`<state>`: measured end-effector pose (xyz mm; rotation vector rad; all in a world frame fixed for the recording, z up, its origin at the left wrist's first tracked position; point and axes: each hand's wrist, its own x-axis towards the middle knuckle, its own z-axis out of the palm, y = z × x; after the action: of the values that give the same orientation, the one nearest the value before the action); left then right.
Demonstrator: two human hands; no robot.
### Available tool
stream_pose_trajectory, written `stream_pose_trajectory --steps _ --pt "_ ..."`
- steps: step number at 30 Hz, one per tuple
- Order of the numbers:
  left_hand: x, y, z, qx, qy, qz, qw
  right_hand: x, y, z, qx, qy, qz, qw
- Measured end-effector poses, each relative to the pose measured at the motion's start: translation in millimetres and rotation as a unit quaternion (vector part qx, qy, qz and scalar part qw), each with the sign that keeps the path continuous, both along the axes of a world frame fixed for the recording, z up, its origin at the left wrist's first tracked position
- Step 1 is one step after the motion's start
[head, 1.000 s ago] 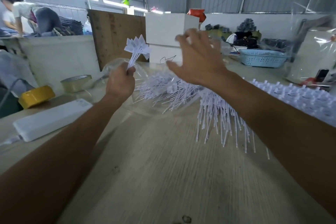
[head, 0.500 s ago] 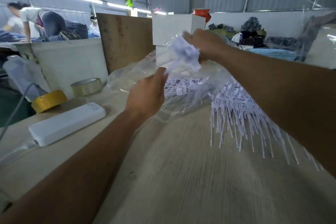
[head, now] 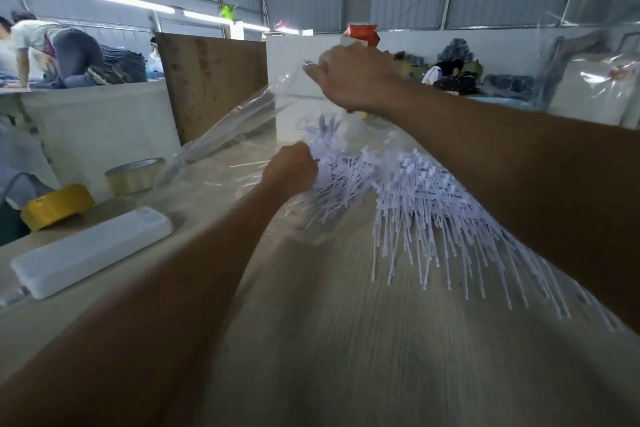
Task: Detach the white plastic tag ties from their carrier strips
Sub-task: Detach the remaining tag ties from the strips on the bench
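The right hand (head: 353, 80) is raised above the far part of the table (head: 346, 340), its fingers curled and pinching the upper edge of a clear plastic bag (head: 242, 121), which stretches down and to the left toward the tabletop; the left hand (head: 291, 172) sits lower, at the bag's mouth, closed into a fist around a bunch of white tag ties (head: 323, 135) whose flat heads fan out above the knuckles, though the motion blur makes it hard to say how many it grips; more ties lie loose inside the bag just beside that hand; to the right, a long row of ties on their carrier strips (head: 433, 211) lies on the wood under the right forearm, the thin tails pointing toward the viewer; on the left side of the table rest a white power strip (head: 93, 250), a yellow tape roll (head: 57, 206) and a clear tape roll (head: 133, 175); a person (head: 52, 52) kneels on a raised surface far to the left.
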<state>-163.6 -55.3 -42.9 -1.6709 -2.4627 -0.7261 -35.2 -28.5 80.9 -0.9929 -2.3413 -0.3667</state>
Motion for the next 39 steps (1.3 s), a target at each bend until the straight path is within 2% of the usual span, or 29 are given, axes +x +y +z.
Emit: stream_pose_trajectory --steps 4,7,12,15,17,20,22,25,28,30,33,37,39 --pt "29 43 20 -0.023 -0.073 -0.026 0.997 4 -3 3 0.006 -0.008 0.013 1.0" --pt "36 57 16 -0.068 -0.086 -0.044 0.993 12 -10 6 -0.022 0.021 0.073 0.997" --pt "32 55 14 -0.001 -0.112 -0.06 0.992 39 -35 -6 -0.122 0.102 0.21 0.965" --pt "21 38 11 0.023 -0.013 -0.051 0.998 73 -50 -28 -0.161 0.154 0.243 0.944" --pt "15 15 6 0.065 0.062 -0.056 0.994 106 -55 -47 -0.184 0.172 0.225 0.941" --pt "17 -33 -1 0.118 0.136 -0.057 0.982 166 -57 -78 -0.176 0.133 0.141 0.965" --pt "29 -67 -3 0.198 0.208 -0.098 0.953 208 -56 -94 -0.168 0.127 0.089 0.973" --pt "58 -109 1 0.313 0.264 -0.214 0.887 263 -55 -109 -0.149 0.123 -0.005 0.981" --pt "94 -115 15 0.343 0.29 -0.292 0.844 304 -55 -121 -0.117 0.111 -0.082 0.983" --pt "120 -105 24 0.326 0.264 -0.318 0.85 324 -58 -127 -0.101 0.083 -0.116 0.985" --pt "156 -83 22 0.255 0.166 -0.354 0.884 344 -63 -137 -0.091 0.028 -0.117 0.989" --pt "172 -64 -32 0.103 0.121 -0.344 0.925 353 -70 -156 -0.092 -0.041 -0.082 0.992" --pt "171 -64 -55 0.043 0.114 -0.363 0.924 354 -68 -162 -0.078 -0.03 -0.067 0.994"
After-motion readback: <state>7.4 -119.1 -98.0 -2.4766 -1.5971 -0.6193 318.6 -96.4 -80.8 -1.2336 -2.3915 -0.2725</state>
